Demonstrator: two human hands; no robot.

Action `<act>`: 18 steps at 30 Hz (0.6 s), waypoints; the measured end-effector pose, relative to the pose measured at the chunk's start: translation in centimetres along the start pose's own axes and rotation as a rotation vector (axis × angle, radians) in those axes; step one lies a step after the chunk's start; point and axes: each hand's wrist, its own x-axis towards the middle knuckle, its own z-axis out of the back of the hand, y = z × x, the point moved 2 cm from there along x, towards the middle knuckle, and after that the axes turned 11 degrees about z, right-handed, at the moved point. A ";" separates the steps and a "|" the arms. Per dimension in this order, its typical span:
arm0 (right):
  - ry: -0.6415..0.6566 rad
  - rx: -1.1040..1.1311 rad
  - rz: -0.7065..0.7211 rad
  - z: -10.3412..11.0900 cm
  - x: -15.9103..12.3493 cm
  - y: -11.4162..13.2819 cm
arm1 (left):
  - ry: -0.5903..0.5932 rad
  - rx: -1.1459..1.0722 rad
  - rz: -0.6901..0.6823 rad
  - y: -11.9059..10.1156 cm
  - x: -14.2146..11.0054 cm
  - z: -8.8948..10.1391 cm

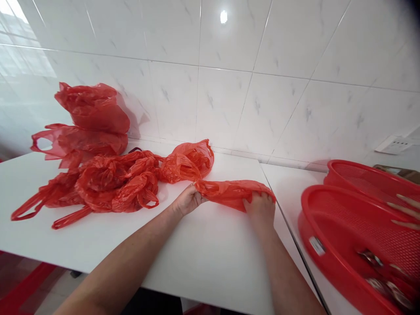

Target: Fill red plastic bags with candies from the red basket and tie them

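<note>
A red plastic bag (229, 191) lies stretched flat on the white table (203, 258) between my two hands. My left hand (186, 200) pinches its left end, fingers closed on the plastic. My right hand (260, 209) grips the right end, fingers curled over the bag's edge. A heap of several crumpled red plastic bags (108, 179) lies to the left, with one puffed-up bag (188, 161) just behind my left hand.
Two more red bags (88, 118) are stacked against the tiled wall at the back left. Two red mesh baskets (344, 223) sit on the adjoining table at the right; another person's fingers (405, 210) rest on the rim. A white socket (392, 144) is on the wall.
</note>
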 end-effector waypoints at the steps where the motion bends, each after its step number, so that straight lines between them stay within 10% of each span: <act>1: 0.003 -0.029 0.005 -0.1 0.1 -0.4 | -0.012 0.034 -0.002 -0.3 -0.1 0.1; 7: 0.009 0.072 0.141 -1.4 0.0 -0.7 | 0.024 0.396 0.122 -0.5 -0.7 0.1; 13: 0.069 0.149 0.319 -1.3 -0.3 0.3 | -0.220 -0.182 -0.051 -0.4 0.3 1.6; 18: 0.018 0.182 0.397 1.5 -1.0 2.2 | -0.310 -0.223 -0.124 -0.6 0.8 2.4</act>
